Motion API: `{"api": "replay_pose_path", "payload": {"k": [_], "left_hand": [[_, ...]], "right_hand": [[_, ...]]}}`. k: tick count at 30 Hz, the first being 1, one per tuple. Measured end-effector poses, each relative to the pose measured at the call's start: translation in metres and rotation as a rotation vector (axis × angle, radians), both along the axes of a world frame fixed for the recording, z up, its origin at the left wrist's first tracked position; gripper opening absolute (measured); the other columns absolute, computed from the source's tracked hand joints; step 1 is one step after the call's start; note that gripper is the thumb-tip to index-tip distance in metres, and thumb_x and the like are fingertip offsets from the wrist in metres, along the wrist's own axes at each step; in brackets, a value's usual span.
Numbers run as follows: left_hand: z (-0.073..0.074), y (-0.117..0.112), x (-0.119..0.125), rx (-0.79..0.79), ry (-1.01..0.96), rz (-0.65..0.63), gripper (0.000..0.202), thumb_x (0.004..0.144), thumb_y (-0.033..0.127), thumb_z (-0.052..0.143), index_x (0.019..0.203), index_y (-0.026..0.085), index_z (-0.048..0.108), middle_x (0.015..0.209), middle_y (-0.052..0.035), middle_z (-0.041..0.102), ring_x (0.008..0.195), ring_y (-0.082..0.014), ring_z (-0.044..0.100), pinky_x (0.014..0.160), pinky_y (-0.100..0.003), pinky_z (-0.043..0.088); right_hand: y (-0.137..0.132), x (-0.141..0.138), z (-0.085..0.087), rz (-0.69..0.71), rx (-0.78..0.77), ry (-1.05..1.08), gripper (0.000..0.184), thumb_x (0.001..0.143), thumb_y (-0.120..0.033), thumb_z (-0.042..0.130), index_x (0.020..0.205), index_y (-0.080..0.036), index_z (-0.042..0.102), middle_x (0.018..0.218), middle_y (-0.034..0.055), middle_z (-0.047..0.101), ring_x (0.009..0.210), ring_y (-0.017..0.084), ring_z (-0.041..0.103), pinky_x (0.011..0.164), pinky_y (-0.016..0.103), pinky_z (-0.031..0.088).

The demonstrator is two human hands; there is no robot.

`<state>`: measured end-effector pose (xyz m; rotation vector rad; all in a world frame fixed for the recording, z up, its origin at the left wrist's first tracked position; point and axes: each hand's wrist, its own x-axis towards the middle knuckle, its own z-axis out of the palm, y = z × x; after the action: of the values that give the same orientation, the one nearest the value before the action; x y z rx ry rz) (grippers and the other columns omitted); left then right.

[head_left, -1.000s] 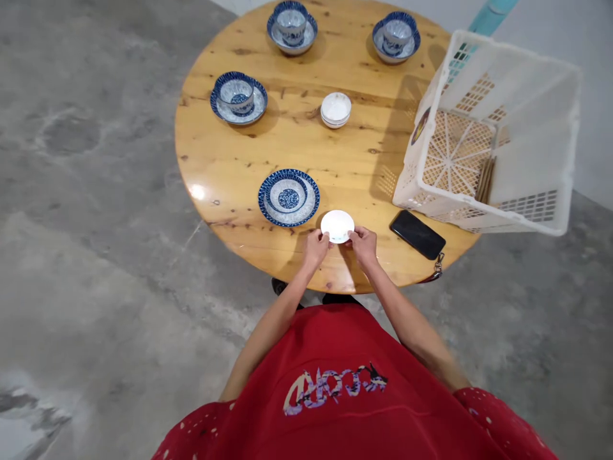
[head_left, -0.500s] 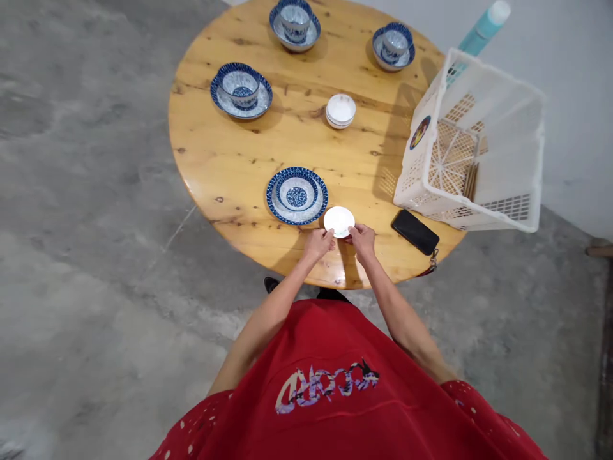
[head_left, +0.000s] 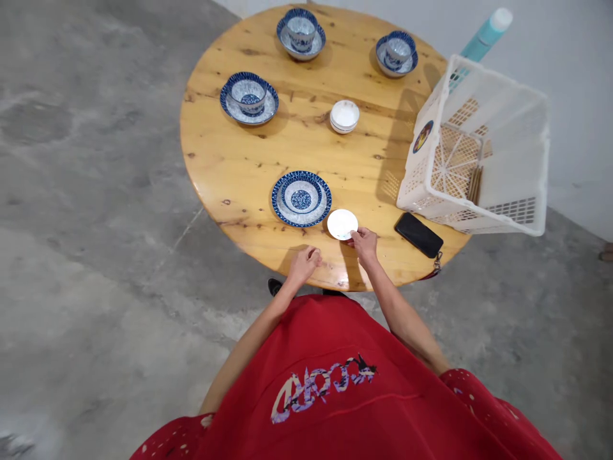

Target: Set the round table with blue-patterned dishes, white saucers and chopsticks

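Observation:
A small white dish (head_left: 341, 224) is at the near side of the round wooden table (head_left: 249, 214). My right hand (head_left: 364, 245) pinches its right front rim between thumb and fingers. Just left of the dish, a blue-and-white bowl (head_left: 301, 194) sits on a blue-rimmed plate (head_left: 301, 221). My left hand (head_left: 304, 264) is over the table's front edge, apart from the dish, its fingers curled with nothing visible in them. Farther back stands a stack of small white dishes (head_left: 345, 115).
Bowls on plates stand at the left (head_left: 249, 97), the back (head_left: 301, 34) and the back right (head_left: 396, 53). A tall white plastic basket (head_left: 416, 176) occupies the right side, a turquoise roll (head_left: 484, 37) behind it. A black phone (head_left: 418, 234) lies before the basket.
My left hand has let go of the white dish and drawn back to the left, toward the table edge. My right hand still grips the rim. The view has shifted slightly.

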<state>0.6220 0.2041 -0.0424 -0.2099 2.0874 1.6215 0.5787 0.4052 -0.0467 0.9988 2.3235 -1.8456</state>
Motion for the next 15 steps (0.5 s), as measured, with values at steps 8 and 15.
{"api": "replay_pose_path", "payload": {"k": [8,15], "left_hand": [[-0.01,-0.004,0.007,0.058,-0.041,0.061,0.02,0.083,0.035,0.047,0.083,0.021,0.061,0.074,-0.0031,0.07,0.066,-0.0164,0.067,0.061,-0.024,0.05],[-0.001,-0.012,0.017,0.066,0.011,0.07,0.023,0.084,0.039,0.047,0.082,0.02,0.059,0.075,-0.003,0.068,0.066,-0.0158,0.066,0.063,-0.025,0.051]], "right_hand": [[0.0,0.0,0.002,-0.047,0.024,-0.012,0.026,0.071,-0.028,0.059,0.086,-0.009,0.069,0.07,0.0031,0.068,0.056,0.013,0.061,0.054,0.024,0.054],[0.008,0.014,0.01,0.038,0.094,0.023,0.033,0.074,-0.04,0.06,0.085,-0.011,0.069,0.066,0.0035,0.066,0.06,0.017,0.063,0.055,0.026,0.052]]}}
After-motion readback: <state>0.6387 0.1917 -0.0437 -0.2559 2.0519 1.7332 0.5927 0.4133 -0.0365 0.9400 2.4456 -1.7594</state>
